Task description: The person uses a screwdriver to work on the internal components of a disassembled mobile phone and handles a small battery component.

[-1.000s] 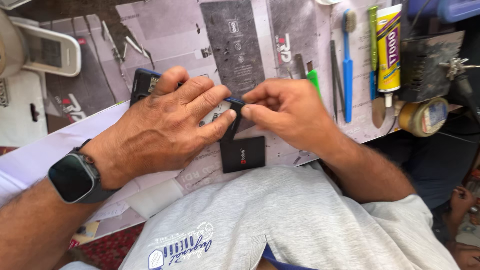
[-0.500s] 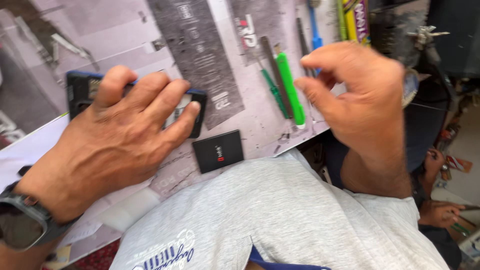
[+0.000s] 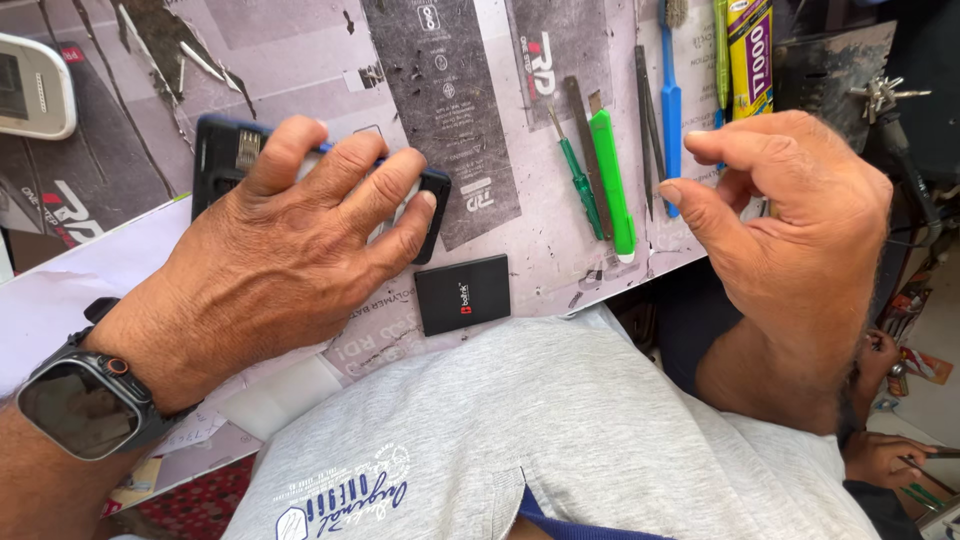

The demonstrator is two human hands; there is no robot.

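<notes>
My left hand presses down on a small dark phone lying on the paper-covered work surface, fingers spread over it. A smartwatch is on that wrist. A black rectangular battery lies just right of the left fingertips, near the surface's front edge. My right hand hovers at the right, thumb and forefinger pinched close together; whether something tiny is between them I cannot tell. It is nearest the blue brush and the tweezers.
A row of tools lies on the surface: a green utility knife, a green screwdriver, a metal blade, a yellow glue tube. A white device sits at the far left. Keys hang at right. Another person's hand shows bottom right.
My right hand left the phone and moved right, toward the tools. My left hand stayed pressed on the phone. The camera view shifted closer.
</notes>
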